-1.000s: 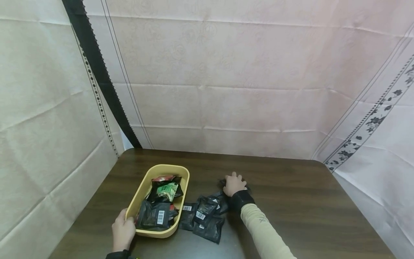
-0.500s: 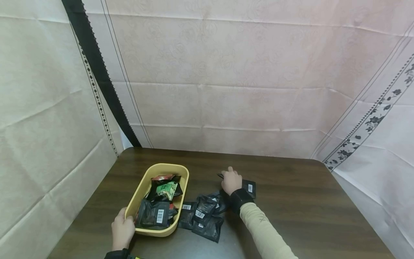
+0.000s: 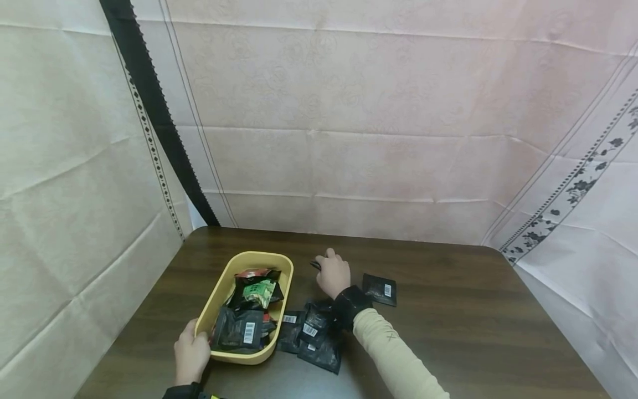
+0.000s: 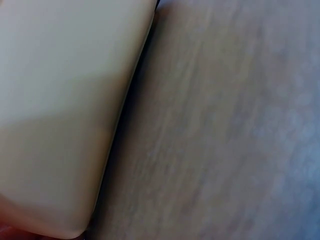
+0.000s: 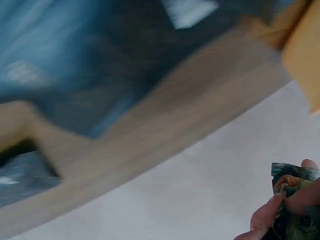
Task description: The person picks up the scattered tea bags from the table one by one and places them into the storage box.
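Note:
My left hand [image 3: 191,353] grips the near left corner of a yellow plastic basket [image 3: 287,277], its fingers at the rim. In the left wrist view the basket's pale wall [image 4: 60,100] fills the left side. Inside the basket lie several black snack packets [image 3: 236,330], one with a green front. To the basket's right my right hand [image 3: 335,275] is raised above the table and pinches a small dark packet [image 5: 295,200] with a printed picture; most of it is hidden by the fingers. Below that hand, several black packets [image 3: 321,352] with barcode labels lie heaped together.
One more black packet [image 3: 380,289] lies flat by itself on the brown wooden table [image 3: 458,321], right of the right forearm. A pale cloth [image 3: 349,111] hangs behind the table's far edge, with more cloth at both sides.
My right hand has lifted a packet and moved left toward the basket, uncovering another packet on the table. The left hand and the basket stay in place.

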The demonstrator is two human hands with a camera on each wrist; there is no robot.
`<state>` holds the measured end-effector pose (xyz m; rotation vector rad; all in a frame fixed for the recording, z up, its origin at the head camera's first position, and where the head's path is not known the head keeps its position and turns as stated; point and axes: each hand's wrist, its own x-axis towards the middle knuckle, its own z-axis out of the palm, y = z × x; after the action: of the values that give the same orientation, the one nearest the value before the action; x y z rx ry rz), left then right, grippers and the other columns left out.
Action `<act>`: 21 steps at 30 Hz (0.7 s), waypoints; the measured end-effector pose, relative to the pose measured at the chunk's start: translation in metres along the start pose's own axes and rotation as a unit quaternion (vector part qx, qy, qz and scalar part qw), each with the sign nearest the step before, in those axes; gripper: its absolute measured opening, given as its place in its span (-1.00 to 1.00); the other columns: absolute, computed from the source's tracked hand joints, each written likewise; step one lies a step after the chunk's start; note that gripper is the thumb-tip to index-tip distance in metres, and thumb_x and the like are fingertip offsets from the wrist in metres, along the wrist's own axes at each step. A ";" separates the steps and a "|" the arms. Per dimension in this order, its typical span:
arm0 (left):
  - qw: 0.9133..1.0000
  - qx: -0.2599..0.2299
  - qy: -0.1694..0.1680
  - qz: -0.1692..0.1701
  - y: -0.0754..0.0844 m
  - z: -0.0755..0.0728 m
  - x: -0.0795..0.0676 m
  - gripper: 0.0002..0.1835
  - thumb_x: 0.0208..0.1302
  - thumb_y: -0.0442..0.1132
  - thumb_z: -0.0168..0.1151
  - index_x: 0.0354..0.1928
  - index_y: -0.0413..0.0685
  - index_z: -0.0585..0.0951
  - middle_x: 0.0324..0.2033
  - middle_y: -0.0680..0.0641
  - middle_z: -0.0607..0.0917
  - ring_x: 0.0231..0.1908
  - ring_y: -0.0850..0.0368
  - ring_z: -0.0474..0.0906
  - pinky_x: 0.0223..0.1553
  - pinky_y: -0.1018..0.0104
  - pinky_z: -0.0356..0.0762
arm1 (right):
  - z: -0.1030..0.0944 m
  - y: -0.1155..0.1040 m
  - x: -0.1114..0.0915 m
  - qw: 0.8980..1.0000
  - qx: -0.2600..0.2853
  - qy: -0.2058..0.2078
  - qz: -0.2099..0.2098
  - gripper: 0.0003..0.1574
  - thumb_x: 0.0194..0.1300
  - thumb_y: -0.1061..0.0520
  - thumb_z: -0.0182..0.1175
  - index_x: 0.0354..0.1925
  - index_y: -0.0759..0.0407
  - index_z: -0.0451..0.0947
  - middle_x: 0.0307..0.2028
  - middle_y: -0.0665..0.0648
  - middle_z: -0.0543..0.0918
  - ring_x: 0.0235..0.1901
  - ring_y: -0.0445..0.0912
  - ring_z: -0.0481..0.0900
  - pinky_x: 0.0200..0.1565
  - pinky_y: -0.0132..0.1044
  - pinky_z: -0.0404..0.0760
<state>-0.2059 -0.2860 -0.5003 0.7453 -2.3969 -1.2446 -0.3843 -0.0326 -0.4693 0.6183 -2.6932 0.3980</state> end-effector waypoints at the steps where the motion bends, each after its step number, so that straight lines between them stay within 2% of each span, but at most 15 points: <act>1: 1.000 0.000 -0.001 -0.001 0.000 0.000 0.000 -0.62 0.09 -0.46 -0.20 -0.04 -0.43 0.43 -0.35 -0.36 0.59 -0.34 -0.20 0.50 -0.37 0.13 0.35 | -0.002 -0.005 0.001 1.000 0.003 0.004 -0.008 -0.62 -0.06 0.23 0.23 -0.17 0.06 0.62 -0.36 0.10 0.46 -0.43 0.00 0.52 -0.49 -0.16 0.49; 13: 1.000 -0.010 0.010 0.002 -0.002 -0.001 -0.001 -0.63 0.08 -0.47 -0.19 -0.07 -0.42 0.45 -0.34 -0.35 0.61 -0.34 -0.18 0.51 -0.37 0.15 0.35 | -0.010 -0.051 0.006 0.996 0.030 0.031 -0.072 -0.72 0.01 0.21 0.23 -0.22 0.03 0.62 -0.38 0.08 0.44 -0.45 -0.04 0.48 -0.50 -0.20 0.45; 21: 1.000 -0.010 0.006 0.002 0.000 0.001 -0.002 -0.63 0.08 -0.47 -0.20 -0.06 -0.41 0.45 -0.35 -0.33 0.62 -0.36 -0.13 0.51 -0.36 0.12 0.37 | -0.010 -0.077 0.010 0.992 0.064 0.011 -0.110 -0.57 0.10 0.13 0.19 0.00 0.01 0.49 -0.27 0.09 0.46 -0.31 -0.02 0.45 -0.37 -0.20 0.44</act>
<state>-0.2048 -0.2845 -0.5010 0.7402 -2.3714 -1.2559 -0.3547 -0.0994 -0.4410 0.9314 -2.5583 0.5170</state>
